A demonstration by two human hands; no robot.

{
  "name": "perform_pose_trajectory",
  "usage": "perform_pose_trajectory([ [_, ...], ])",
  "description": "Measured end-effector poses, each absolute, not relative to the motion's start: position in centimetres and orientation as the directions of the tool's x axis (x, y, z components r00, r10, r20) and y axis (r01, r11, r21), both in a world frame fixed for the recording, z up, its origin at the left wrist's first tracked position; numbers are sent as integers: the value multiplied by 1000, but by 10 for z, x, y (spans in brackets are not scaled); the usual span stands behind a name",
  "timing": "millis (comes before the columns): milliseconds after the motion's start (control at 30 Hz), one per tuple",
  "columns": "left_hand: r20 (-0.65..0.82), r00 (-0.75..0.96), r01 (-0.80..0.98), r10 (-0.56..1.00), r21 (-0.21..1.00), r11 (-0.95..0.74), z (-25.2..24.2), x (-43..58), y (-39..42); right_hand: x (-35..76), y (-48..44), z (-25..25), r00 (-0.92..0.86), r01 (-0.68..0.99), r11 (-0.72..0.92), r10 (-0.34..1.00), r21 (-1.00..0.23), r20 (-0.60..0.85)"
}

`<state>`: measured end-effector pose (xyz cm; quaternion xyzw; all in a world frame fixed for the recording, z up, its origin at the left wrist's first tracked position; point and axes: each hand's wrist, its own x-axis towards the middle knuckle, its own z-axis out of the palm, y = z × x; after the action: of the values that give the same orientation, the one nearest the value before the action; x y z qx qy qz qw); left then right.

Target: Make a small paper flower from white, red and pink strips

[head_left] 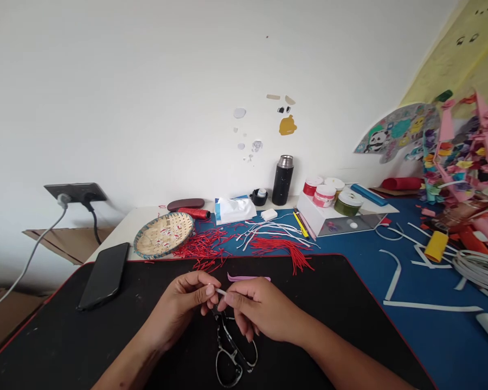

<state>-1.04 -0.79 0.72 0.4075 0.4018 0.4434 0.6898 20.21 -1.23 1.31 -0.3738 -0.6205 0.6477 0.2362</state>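
Note:
My left hand and my right hand meet over the black mat, fingertips pinched together on a small white strip held between them. Black scissors lie on the mat just under my hands. A pink strip lies flat on the mat right behind my right hand. Red strips and white strips are scattered further back on the blue surface.
A black phone lies at the mat's left. A woven basket, tissue pack, black flask, paint jars on a white box and a colourful paper pile stand behind and right. Long white strips lie on the blue table.

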Motion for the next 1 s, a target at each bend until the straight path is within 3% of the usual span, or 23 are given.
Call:
perform_pose_trajectory([
  [233, -178, 311, -225, 934, 941, 254, 8, -12, -8, 202, -11, 12, -649, 160, -138, 731, -977, -209],
  [433, -157, 357, -72, 921, 978, 194, 9, -9, -9, 200, -12, 17, -584, 178, -63, 796, -982, -157],
  [800, -167, 340, -290, 925, 917, 272, 11, -4, -12, 201, -16, 25, -576, 140, 13, 814, -990, -71],
  [1000, -152, 340, -255, 928, 935, 246, 13, -5, -13, 200, -18, 23, -607, 165, -38, 784, -986, -132],
])
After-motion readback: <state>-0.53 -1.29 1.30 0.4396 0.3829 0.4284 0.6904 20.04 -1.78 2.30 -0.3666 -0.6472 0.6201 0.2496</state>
